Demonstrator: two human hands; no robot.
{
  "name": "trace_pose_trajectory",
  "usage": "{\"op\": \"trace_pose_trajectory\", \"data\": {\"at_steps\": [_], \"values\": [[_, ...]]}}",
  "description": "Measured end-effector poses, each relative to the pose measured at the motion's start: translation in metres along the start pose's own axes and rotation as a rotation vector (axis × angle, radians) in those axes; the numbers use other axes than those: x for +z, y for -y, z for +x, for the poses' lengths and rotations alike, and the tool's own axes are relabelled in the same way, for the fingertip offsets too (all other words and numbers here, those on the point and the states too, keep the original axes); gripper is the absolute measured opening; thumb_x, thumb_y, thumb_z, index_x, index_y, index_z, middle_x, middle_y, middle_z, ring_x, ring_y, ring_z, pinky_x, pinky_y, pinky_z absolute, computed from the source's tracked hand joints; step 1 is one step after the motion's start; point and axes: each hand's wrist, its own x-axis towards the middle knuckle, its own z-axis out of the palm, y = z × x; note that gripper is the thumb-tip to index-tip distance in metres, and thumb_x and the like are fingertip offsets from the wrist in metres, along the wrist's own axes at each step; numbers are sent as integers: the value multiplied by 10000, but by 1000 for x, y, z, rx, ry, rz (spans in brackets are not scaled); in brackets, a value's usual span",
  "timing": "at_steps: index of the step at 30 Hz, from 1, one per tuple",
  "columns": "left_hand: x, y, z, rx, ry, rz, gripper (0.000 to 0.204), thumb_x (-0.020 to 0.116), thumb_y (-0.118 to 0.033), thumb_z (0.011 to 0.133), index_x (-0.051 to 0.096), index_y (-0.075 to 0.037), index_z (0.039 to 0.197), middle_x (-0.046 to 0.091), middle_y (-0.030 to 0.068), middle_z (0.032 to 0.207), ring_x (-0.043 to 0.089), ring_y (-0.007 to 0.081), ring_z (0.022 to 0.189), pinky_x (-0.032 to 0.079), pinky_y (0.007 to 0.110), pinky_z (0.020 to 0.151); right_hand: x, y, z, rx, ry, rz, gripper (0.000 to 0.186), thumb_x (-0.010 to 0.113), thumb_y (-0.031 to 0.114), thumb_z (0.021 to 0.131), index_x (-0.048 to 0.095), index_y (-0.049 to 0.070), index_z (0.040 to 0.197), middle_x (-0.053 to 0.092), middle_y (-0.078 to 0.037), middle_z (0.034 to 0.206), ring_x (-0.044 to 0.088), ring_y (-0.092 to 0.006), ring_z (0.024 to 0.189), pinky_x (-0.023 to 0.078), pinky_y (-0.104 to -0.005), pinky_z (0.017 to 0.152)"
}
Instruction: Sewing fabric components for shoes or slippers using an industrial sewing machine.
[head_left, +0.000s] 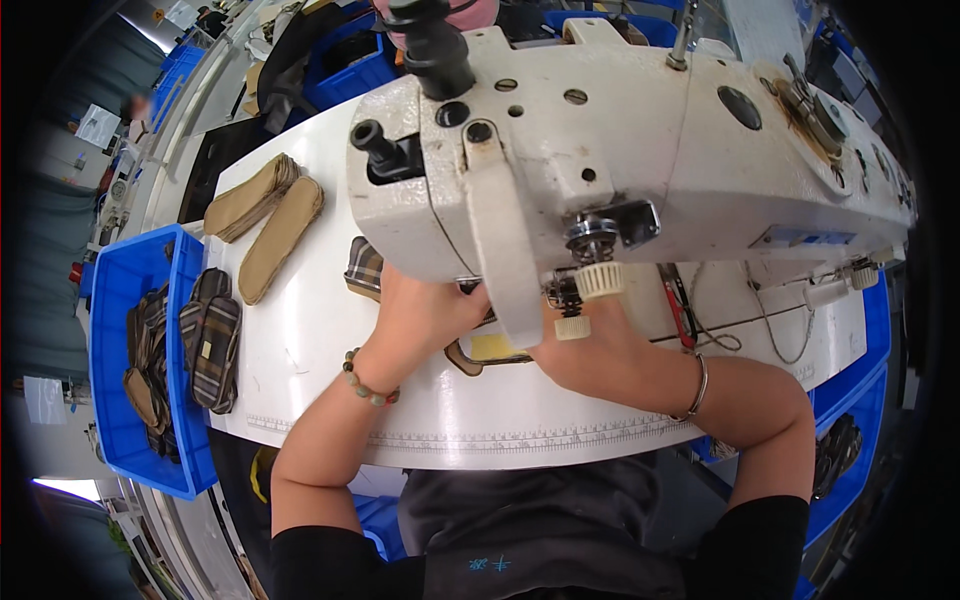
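Note:
A plaid fabric slipper [364, 268] lies under the head of a white sewing machine [420, 215], which covers much of it. Its tan edge and a yellow patch [497, 347] show between my wrists. My left hand [430, 308] is closed on the slipper, thumb bent in close to the needle area; its other fingertips are mostly hidden. On the opposite side, my right hand [595, 350] reaches in behind the tension knobs [600, 281]. The machine hides its fingers, so their grip cannot be made out.
Tan insoles [282, 240] lie stacked at the table's left. A blue bin [150, 245] beside them holds plaid slippers, with more plaid slippers [211, 340] on its edge. Red-handled snips [680, 308] and a loose cord lie right. A ruler strip [480, 440] borders the white table.

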Motion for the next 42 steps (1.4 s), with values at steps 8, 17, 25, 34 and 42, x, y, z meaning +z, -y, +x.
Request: {"op": "trace_pose_trajectory", "data": {"at_steps": [8, 17, 25, 34, 42], "values": [[0, 6, -1, -34, 55, -21, 293, 765, -158, 706, 739, -96, 991, 705, 115, 851, 670, 325, 797, 527, 424, 730, 2, 10, -2, -57, 9, -108, 426, 638, 135, 681, 686, -22, 1074, 527, -18, 518, 568, -184, 476, 433, -343, 421], [-31, -19, -7, 198, 160, 33, 246, 817, -192, 707, 734, -78, 908, 673, 92, 791, 663, 275, 710, 519, 369, 626, -6, 3, 4, -44, 180, 107, 188, 636, 124, 683, 721, 30, 821, 566, -102, 545, 605, -263, 505, 461, -407, 452], [-26, -10, -16, 275, 284, 251, 220, 764, -114, 706, 771, -147, 924, 681, 42, 822, 666, 248, 744, 531, 372, 638, -11, 6, 3, 2, 128, 136, 73, 639, 118, 635, 641, 49, 612, 583, -108, 570, 621, -267, 527, 489, -405, 477], [-20, -4, -20, 244, 299, 179, 336, 735, -25, 651, 759, -154, 960, 683, 33, 858, 669, 250, 764, 537, 365, 617, -12, 4, 7, -11, 135, 188, 90, 635, 129, 656, 656, 42, 648, 585, -108, 572, 623, -265, 521, 483, -398, 465], [-11, -8, -20, 269, 192, 147, 289, 678, -87, 636, 729, -118, 919, 663, 3, 822, 644, 225, 694, 487, 365, 572, -16, 4, 8, -45, 147, 127, 274, 610, 115, 748, 685, -65, 941, 590, -116, 556, 620, -265, 494, 477, -393, 458]]}}
